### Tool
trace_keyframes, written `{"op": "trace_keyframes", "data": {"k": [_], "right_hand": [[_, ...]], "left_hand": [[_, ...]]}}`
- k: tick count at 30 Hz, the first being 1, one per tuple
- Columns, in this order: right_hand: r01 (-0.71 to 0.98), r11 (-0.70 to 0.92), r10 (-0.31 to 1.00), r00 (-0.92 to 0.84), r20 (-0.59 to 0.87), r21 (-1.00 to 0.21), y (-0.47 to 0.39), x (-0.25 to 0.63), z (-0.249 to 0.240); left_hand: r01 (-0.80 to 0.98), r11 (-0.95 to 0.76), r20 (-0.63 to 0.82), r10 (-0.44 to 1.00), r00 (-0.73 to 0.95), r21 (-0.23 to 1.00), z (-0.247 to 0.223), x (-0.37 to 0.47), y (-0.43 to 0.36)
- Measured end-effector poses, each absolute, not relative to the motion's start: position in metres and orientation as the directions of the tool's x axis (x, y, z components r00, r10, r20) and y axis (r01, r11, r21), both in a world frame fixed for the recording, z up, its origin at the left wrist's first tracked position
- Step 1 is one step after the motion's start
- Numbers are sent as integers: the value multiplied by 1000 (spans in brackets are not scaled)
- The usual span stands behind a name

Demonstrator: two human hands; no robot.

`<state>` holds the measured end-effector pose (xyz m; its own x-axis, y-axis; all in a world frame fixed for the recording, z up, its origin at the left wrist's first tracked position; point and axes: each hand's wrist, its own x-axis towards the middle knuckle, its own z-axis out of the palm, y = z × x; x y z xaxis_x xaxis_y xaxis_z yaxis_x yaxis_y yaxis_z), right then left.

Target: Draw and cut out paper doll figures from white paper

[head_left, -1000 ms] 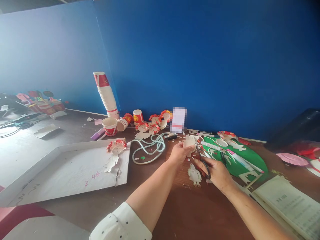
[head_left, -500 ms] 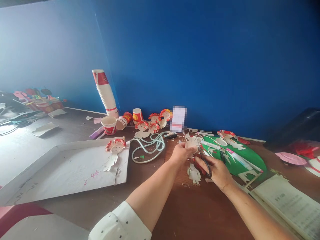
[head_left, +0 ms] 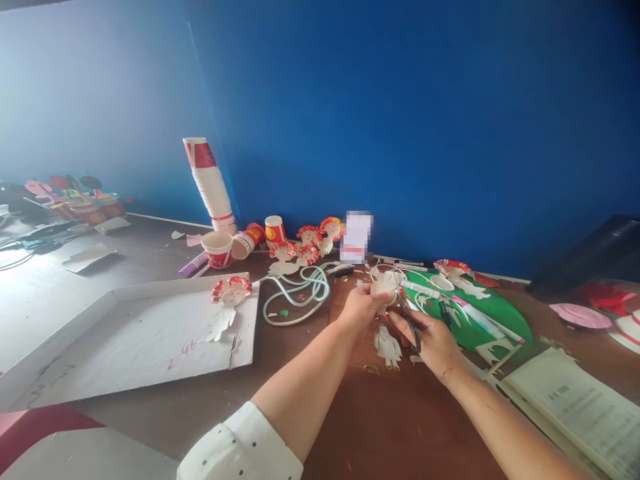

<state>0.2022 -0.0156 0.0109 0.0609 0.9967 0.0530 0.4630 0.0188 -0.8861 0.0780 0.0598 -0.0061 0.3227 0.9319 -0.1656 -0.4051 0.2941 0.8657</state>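
Note:
Between the thumb and fingers of my left hand (head_left: 364, 307) is a pale piece of paper (head_left: 384, 283). My right hand (head_left: 436, 341) grips a pair of scissors (head_left: 411, 328) by the dark handles, and the blades point up and away along the right edge of the paper. Whether the blades are parted is too small to tell. Just below both hands a white paper figure cutout (head_left: 388, 348) lies on the brown table (head_left: 400, 413). Right of the scissors, a green disc (head_left: 515, 317) carries markers (head_left: 483, 319) and paper scraps.
A pale cable (head_left: 320, 293) lies coiled behind my left hand. At left is a white cardboard tray (head_left: 125, 340) with a red-fringed paper figure (head_left: 231, 292) on it. Tall stacked paper cups (head_left: 213, 190) lean near the blue wall. An open book (head_left: 575, 400) lies at right.
The scissors and my right hand have shifted very slightly left against the paper. My left hand keeps its hold on the paper, almost still.

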Motion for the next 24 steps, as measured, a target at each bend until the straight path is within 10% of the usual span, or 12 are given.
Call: {"op": "trace_keyframes", "data": {"k": [24], "right_hand": [[522,35,995,65,80,-852,-16,205,10]], "left_hand": [[-345,252,-143,940,311,904,-3,77,56]]}}
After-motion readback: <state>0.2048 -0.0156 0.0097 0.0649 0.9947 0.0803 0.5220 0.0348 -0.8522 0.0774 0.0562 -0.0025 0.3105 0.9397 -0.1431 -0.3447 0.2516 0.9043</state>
